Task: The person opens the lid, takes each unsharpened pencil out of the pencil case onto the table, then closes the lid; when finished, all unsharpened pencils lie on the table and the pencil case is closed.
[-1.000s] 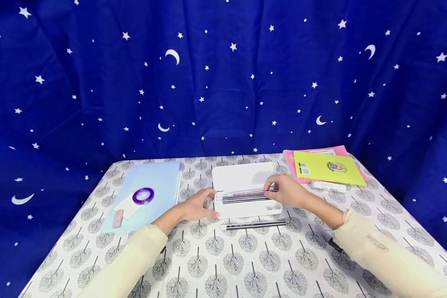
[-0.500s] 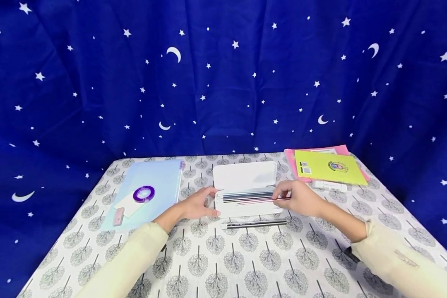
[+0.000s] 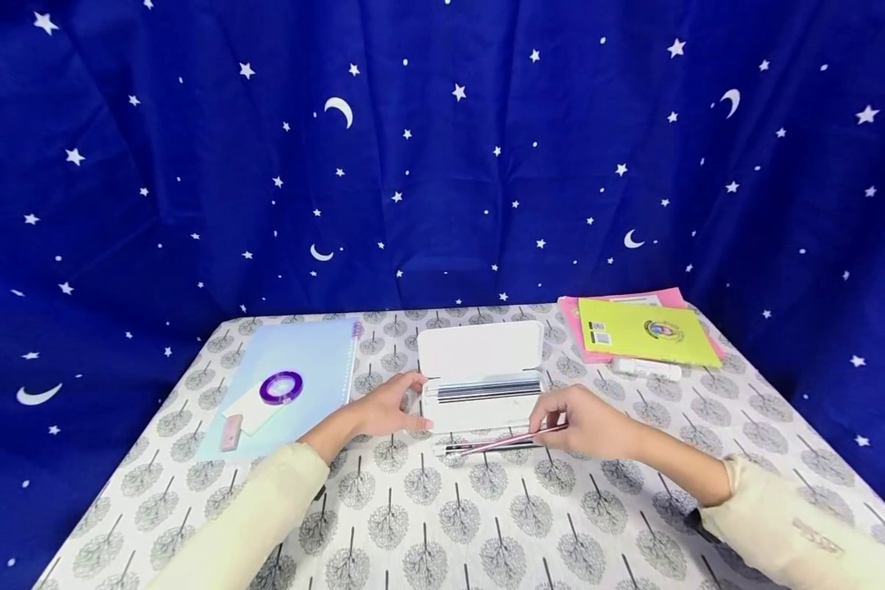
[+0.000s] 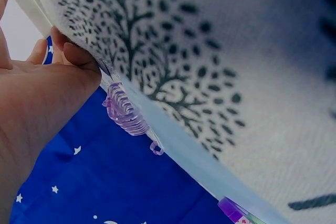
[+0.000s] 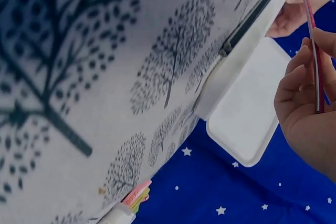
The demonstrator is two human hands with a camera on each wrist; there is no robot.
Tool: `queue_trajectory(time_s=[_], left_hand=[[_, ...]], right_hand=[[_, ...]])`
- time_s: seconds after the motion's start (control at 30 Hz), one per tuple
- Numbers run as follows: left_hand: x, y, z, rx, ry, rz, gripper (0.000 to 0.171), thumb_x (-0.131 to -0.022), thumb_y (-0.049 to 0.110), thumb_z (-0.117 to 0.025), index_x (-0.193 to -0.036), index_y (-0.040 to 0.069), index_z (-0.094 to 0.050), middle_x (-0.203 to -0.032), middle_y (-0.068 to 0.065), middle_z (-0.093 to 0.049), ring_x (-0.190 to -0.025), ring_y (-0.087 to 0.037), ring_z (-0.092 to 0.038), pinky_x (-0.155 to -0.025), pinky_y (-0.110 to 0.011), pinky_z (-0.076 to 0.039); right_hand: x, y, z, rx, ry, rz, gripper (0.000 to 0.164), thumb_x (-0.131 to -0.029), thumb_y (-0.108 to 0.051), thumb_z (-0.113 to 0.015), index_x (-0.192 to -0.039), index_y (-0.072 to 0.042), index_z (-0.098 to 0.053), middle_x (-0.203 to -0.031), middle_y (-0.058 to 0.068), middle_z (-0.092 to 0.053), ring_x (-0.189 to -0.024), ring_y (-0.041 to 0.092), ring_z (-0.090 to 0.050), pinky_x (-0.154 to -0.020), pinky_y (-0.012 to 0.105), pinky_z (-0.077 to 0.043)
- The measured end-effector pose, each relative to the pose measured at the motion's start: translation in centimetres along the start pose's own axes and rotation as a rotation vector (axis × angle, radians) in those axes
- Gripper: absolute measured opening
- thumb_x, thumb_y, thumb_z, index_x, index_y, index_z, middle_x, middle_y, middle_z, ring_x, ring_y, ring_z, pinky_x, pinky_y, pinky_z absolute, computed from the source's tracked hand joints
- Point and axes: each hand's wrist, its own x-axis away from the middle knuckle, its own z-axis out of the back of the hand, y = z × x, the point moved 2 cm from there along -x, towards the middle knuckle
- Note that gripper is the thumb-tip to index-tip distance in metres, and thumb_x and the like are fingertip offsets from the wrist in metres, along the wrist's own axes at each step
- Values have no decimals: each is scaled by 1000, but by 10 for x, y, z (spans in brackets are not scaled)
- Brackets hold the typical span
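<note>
At the right hand (image 3: 578, 419), a reddish pencil (image 3: 497, 443) is pinched between thumb and fingers (image 5: 296, 78), narrow grip; pencil is held at a slant, free end pointed to the left, over the near side of the case, crossing above the black pencils (image 3: 516, 447) laid on the table (image 3: 442, 545). Contact between the two cannot be confirmed

Left hand (image 3: 392, 406): thumb and fingers are spread wide, placed at the left end of the white pencil case (image 3: 479, 415); light contact at that corner is suggested, nothing is seen to be lifted by it

Case is opened flat on the table, lid (image 3: 481, 348) tilted back on the far side. A row of dark pencils (image 3: 490, 389) is set lengthwise along the far half of the base

Farther left, a pale blue spiral notebook (image 3: 302, 352) is laid down; on it are placed a white card (image 3: 245, 410), a purple tape roll (image 3: 267, 388) partly over the card, and a pink eraser (image 3: 231, 433) at the card's near edge

Farther right, a yellow-green booklet (image 3: 634, 328) is stacked on pink folders (image 3: 571, 324), with a white tube (image 3: 646, 369) laid just beside the near edge

Behind, the table is backed by a blue star-and-moon curtain (image 3: 442, 180)
</note>
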Motion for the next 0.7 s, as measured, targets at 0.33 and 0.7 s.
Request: queue_trajectory(time_s=[0.33,0.7], left_hand=[[0,-2,-2,-3,-1,13,85,-84,41,-78,-151,11,-35,-141,-7,-48,-102,-16,-53,-92,-38,-47],[0,-1,0,-4,-1,6,84,-84,41,-78,-150,11,-36,-141,-7,-48,-100,-15,-53,-91,-38,-47]], right_hand=[[-6,-3,-11,-29,-32,5,14,-81,0,-76,-86,-13,-72,-82,-1,-71,-72,8,-63,-63,27,-55],[-7,-2,-19,-17,-28,-83,16,-80,1,-77,-88,-13,-72,-78,-8,-67,-72,8,-63,-68,29,-56]])
